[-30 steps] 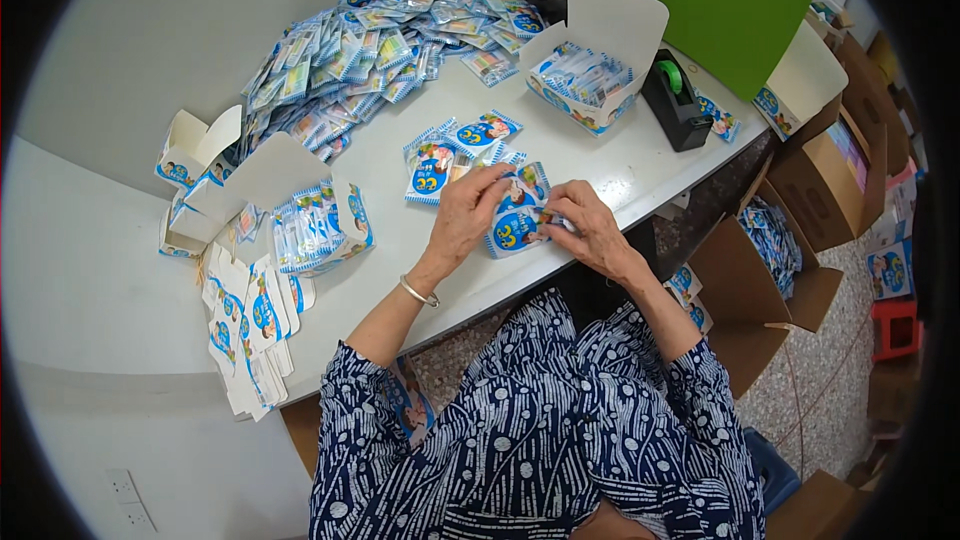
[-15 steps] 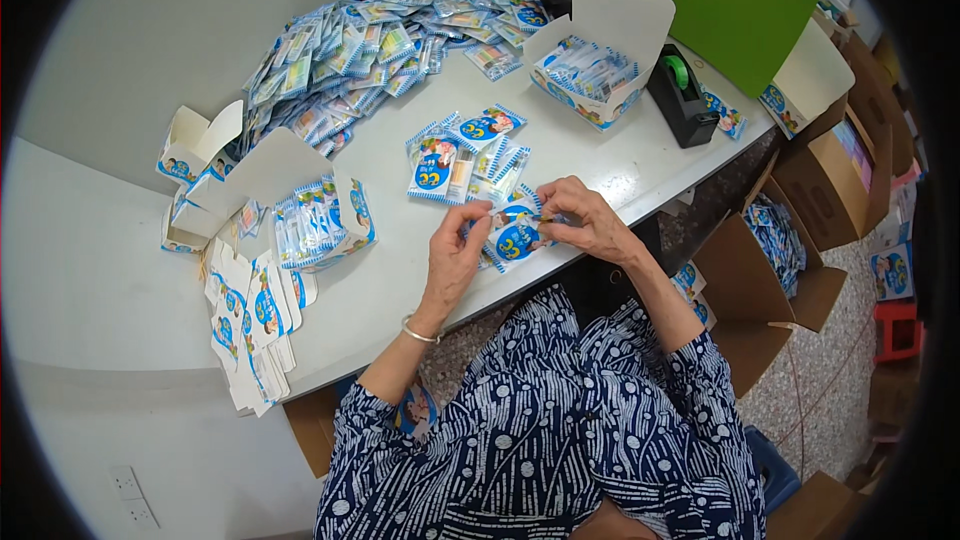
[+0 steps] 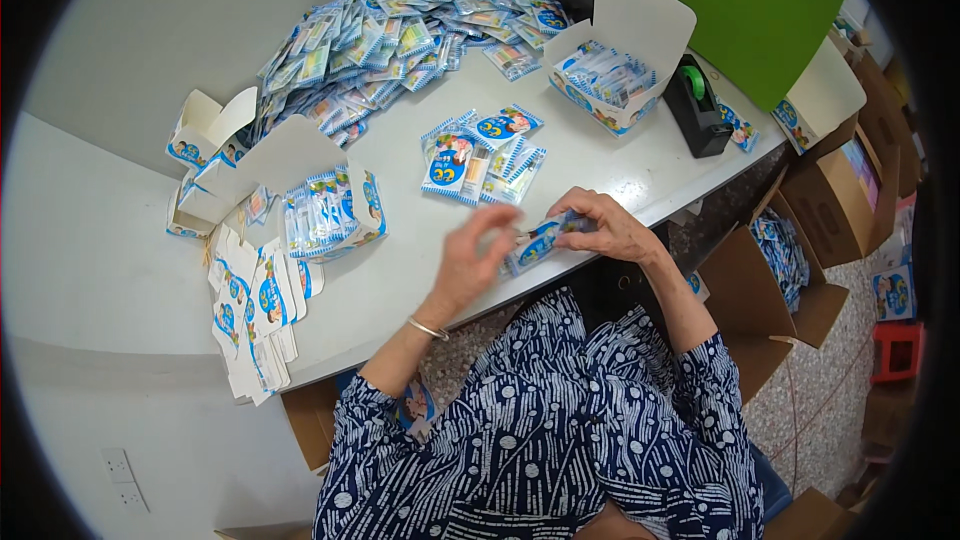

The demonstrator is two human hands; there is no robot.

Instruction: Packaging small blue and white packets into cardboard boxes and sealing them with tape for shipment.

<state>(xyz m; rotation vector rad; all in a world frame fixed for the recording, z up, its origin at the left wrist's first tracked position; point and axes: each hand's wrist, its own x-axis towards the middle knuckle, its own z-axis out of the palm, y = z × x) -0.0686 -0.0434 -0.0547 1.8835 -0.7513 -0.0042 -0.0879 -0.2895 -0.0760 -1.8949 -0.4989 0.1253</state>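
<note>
My right hand (image 3: 606, 226) pinches a small blue and white printed sachet (image 3: 541, 246) near the table's front edge. The sachet is tilted, with part of it hidden by the fingers. Just left of it is my left hand (image 3: 472, 258), its fingers blurred but apart from the thumb, with nothing visible between them. A bangle (image 3: 428, 328) circles that wrist. Beyond the hands, several similar sachets (image 3: 452, 162) lie overlapping on the white table (image 3: 400, 285). To the left stands an open carton (image 3: 368, 208) filled with upright sachets.
A large heap of sachets (image 3: 400, 35) lies against the back wall. Another filled open carton (image 3: 610, 90) and a black tape dispenser (image 3: 697, 110) stand at back right. Flat carton blanks (image 3: 262, 305) lie at left. Brown cardboard boxes (image 3: 740, 280) stand beyond the table's right edge.
My left hand has let go of the sachet and moved slightly apart from it. The sachet has tilted in my right hand. The whole view has shifted slightly.
</note>
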